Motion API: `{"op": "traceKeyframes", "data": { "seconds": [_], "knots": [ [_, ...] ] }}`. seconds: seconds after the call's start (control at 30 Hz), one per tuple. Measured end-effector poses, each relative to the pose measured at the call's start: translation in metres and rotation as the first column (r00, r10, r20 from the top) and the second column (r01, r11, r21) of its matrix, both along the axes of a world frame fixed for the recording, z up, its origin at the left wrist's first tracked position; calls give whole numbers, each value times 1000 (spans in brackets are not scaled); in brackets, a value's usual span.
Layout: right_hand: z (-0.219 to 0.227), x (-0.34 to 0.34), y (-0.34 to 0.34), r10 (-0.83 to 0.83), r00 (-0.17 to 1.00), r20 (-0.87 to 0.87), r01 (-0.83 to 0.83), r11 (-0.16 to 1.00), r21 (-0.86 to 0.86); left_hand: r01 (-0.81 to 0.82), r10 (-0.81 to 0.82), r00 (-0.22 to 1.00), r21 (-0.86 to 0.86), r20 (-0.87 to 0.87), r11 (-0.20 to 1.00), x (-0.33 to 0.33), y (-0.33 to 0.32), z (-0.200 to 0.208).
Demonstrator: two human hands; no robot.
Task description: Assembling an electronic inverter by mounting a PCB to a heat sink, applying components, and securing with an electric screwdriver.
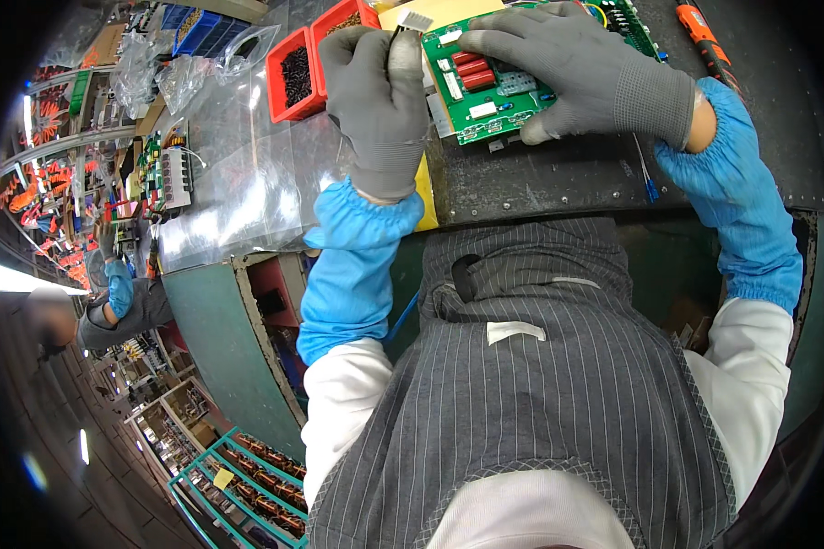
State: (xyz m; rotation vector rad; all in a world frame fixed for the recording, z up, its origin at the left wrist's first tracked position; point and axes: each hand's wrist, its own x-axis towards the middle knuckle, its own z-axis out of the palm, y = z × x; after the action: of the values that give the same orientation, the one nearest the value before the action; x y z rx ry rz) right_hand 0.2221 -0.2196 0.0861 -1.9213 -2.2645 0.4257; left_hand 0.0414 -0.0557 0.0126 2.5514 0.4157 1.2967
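On the dark bench, far side from the wearer's lap: a green circuit board lies component side up, so its red cylinders and white blocks face the worker; take it as landmark. Right hand, grey-gloved, reaches over from the board's right, fingers spread across the top, thumb at the near edge; probably steadying it. Cannot tell whether it pinches the board or merely presses. Left hand, also gloved, is at the board's left edge, fingers curled closed on a small brush-like piece, white teeth outward, dark stem between thumb and forefinger; a pinch that seems to suit fine control. Most of the stem is hidden by the glove. Left of the board, beyond that hand, a red bin of black parts adjoins a second red bin with brownish contents; likely put there for a short reach. Right of the board, an orange-and-black tool lies apart from both hands, presumably parked to leave elbow room. Near side of the board, right of its middle, a thin lead ends in a blue connector. Well left of the board, clear plastic sheeting covers the bench, perhaps as protection.
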Motion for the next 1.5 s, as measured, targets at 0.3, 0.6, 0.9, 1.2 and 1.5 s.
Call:
{"op": "traceKeyframes", "data": {
  "seconds": [0.3, 0.6, 0.9, 1.2, 1.5],
  "knots": [
    [-2, 2, -3, -6, 1000, -31, 6, 1000, 12, 66, -397, 856, -692, -331, 719, -23, 3, 44],
    [0, 2, -3, 2, 999, -54, -2, 1000, 3, 10, -422, 729, -608, -539, 794, -15, 15, 45],
    [-8, 3, -3, 1, 1000, -24, 0, 999, 44, -21, -379, 627, -501, -680, 865, 0, 20, 45],
    [-10, 0, -3, 9, 999, 32, -12, 997, 72, 96, -364, 666, -410, -651, 907, 5, 8, 40],
    [-12, -1, -1, 15, 997, 72, -20, 998, 63, 151, -161, 791, -66, -590, 986, -7, -14, 27]
  ]
}}
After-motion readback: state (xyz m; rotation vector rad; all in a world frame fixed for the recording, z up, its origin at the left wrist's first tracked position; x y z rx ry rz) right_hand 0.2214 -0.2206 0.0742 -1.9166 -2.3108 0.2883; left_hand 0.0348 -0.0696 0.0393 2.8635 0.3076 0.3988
